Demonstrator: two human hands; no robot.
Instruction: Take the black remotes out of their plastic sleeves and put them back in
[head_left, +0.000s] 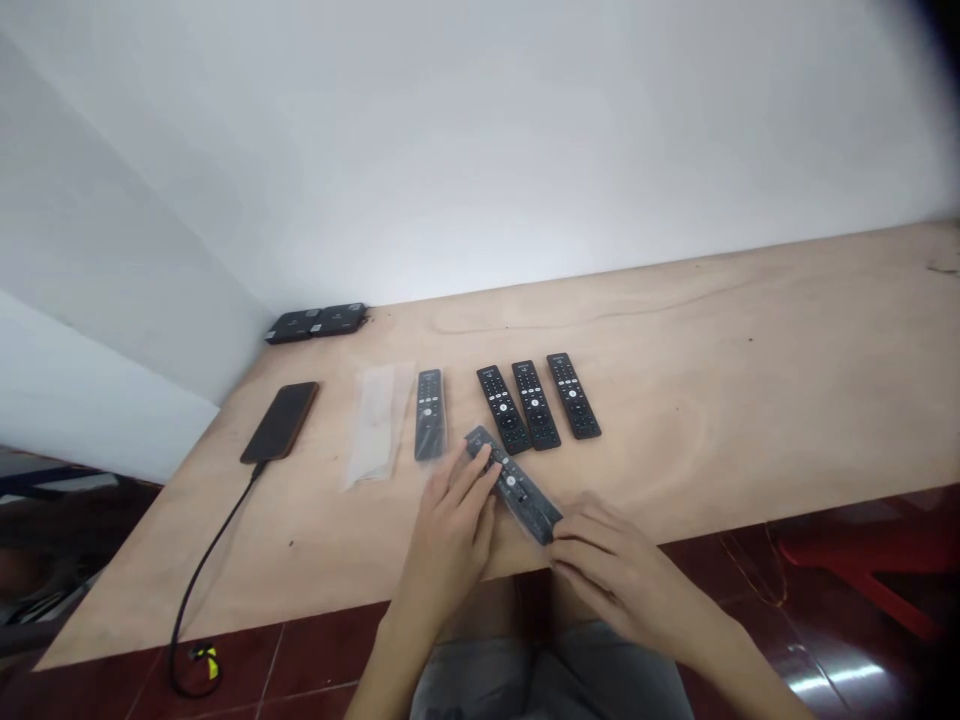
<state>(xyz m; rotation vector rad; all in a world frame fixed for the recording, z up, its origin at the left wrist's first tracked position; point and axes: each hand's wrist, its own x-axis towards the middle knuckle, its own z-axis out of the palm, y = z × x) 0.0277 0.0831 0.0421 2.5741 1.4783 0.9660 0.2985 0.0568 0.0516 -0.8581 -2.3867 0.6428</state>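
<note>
Your left hand (448, 522), half curled, holds remote (514, 484); right hand (613, 562) pinches its lower end. Slick film (540, 524) may slip, knocking remote into bare remotes (537, 408).

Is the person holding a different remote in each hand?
No, the left hand and right hand are at opposite ends of the same remote.

The tabletop (697, 410) around the fingers (459, 485) is lit softly and evenly, and only faint shadows are cast near them. Ahead of the fingers, the wall (495, 200) is washed in pale light. To their right, white glare is thrown off the dark floor (855, 672). Fine detail is slightly smeared; the far right corner is blackened.
</note>
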